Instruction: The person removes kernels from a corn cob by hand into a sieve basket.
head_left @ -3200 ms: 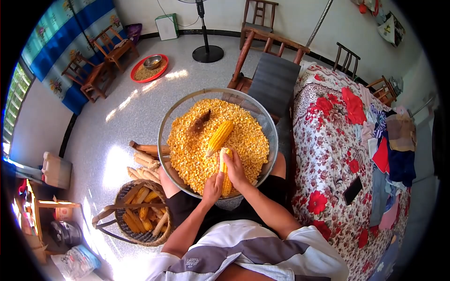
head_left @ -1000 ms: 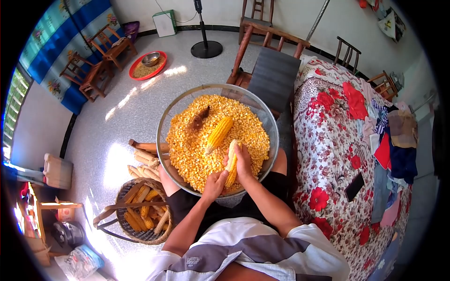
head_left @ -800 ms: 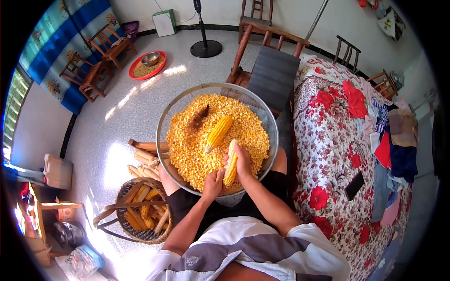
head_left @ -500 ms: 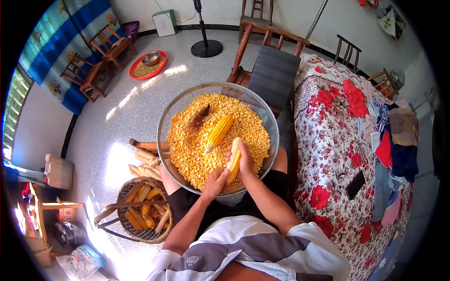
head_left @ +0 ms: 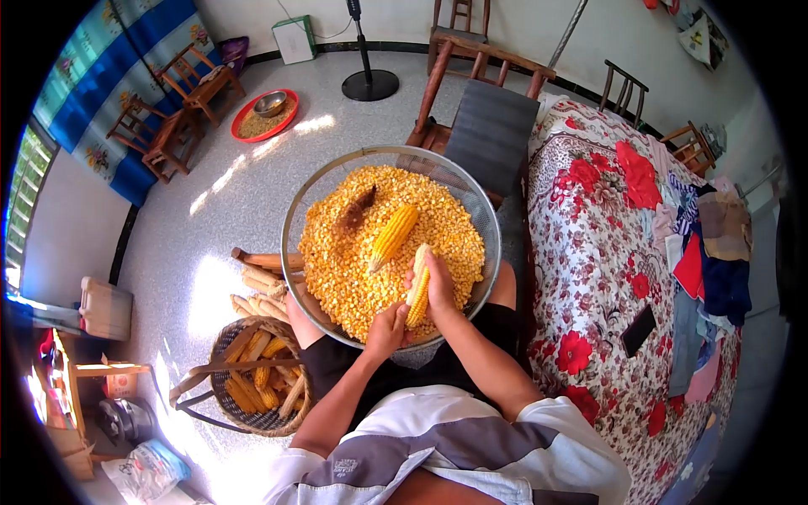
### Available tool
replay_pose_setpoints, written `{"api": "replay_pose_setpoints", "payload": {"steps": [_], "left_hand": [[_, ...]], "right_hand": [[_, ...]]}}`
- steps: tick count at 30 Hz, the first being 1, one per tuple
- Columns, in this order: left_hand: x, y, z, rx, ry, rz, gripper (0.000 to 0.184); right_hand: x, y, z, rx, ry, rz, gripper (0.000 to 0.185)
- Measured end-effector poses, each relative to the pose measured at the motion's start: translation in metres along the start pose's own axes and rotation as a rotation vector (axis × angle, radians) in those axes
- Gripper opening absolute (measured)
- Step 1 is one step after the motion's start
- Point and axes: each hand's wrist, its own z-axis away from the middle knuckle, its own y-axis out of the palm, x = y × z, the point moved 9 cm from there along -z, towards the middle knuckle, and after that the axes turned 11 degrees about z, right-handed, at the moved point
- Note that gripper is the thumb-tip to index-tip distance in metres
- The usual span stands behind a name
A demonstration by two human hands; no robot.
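A partly stripped corn cob slants over the near side of a round mesh-walled basin. Its upper end is pale and bare, while yellow kernels still cover the lower side. My right hand wraps around it from the right. At its lower end, my left hand is closed on it, thumb against the kernels. Loose corn kernels fill the basin, which sits on my lap. On them lie a full ear of corn and a dark brown, ragged piece whose kind I cannot make out.
Left of my legs stands a wicker basket with several ears of corn. Bare cobs lie on the floor above it. A bed with a flowered cover flanks me on the right. Ahead are a wooden chair and a fan stand.
The cob and both hands have shifted very slightly within the basin. Both hands keep their hold on the cob, and the surroundings look the same.
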Motion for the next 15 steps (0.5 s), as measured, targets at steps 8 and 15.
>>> {"api": "replay_pose_setpoints", "payload": {"steps": [8, 15], "left_hand": [[-0.002, -0.005, -0.001, -0.062, 0.006, -0.047, 0.039], [0.005, -0.004, -0.005, -0.004, -0.065, 0.135, 0.035]], "right_hand": [[0.0, 0.001, 0.001, -0.003, 0.006, -0.001, 0.025], [-0.007, 0.0, -0.001, 0.029, 0.058, -0.155, 0.029]]}}
